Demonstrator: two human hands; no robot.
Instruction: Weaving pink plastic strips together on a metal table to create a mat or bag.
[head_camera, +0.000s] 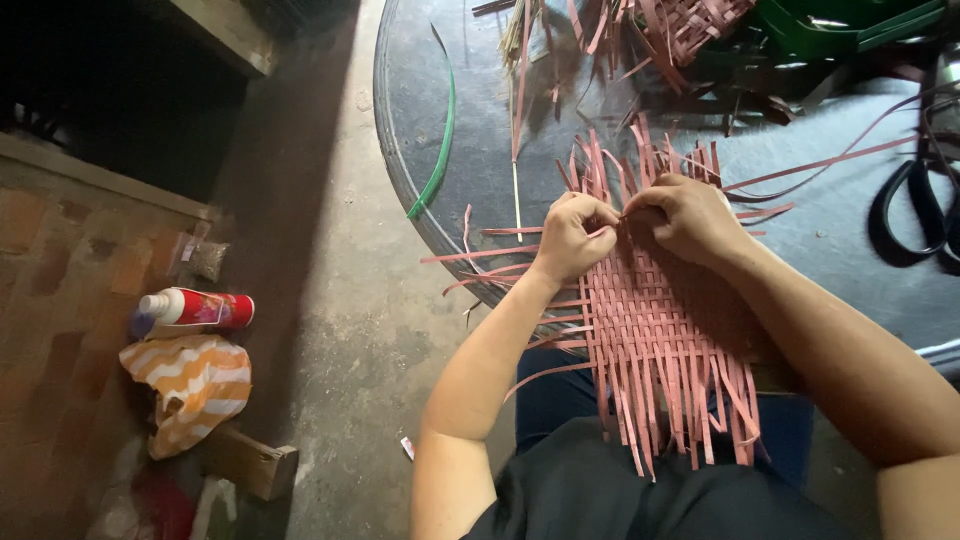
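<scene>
A flat woven mat of dull red strips (655, 330) lies across my lap and the edge of a round grey table (470, 150), with loose strip ends sticking out on all sides. My left hand (572, 235) is closed on a strip at the mat's upper left edge. My right hand (690, 218) sits just beside it, fingers pinched on strips at the mat's top. The two hands almost touch over the weave.
A green strip (440, 140) curves over the table's left part. More red strips and a woven piece (690, 25) lie at the back, beside a green crate (850, 25). Black bands (915, 215) lie right. A red spray can (195, 310) and striped cloth (195, 385) rest on the floor left.
</scene>
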